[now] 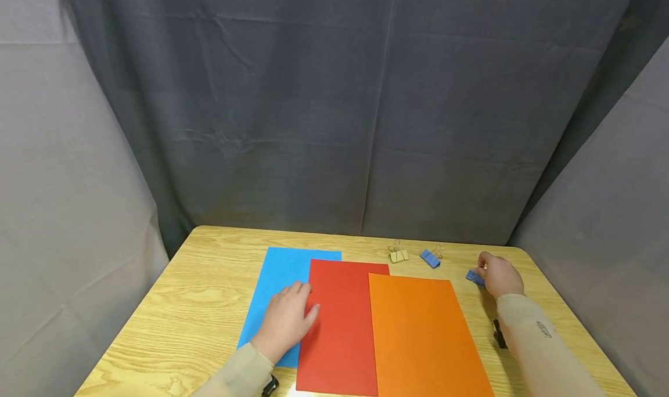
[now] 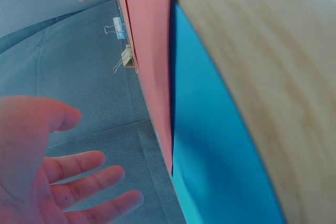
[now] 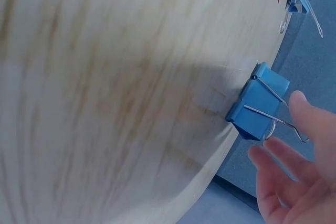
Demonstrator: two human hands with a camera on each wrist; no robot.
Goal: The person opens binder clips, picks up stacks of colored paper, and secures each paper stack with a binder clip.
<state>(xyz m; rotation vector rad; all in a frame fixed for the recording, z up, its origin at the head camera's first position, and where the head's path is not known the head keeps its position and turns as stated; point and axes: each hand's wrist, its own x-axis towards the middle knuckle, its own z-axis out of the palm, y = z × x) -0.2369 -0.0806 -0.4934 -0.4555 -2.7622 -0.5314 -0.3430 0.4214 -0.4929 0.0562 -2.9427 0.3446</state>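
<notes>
My right hand pinches a blue binder clip by its wire handles at the right of the table. In the right wrist view the clip is seen close up, thumb and fingertips at its handles. My left hand hovers over the blue sheet and the left edge of the red sheet, its fingers spread and holding nothing. An orange sheet overlaps the red one, which in turn overlaps the blue one.
A yellow binder clip and a second blue binder clip lie behind the sheets near the table's back edge. The wooden table is enclosed by a dark curtain behind and pale cloth on both sides.
</notes>
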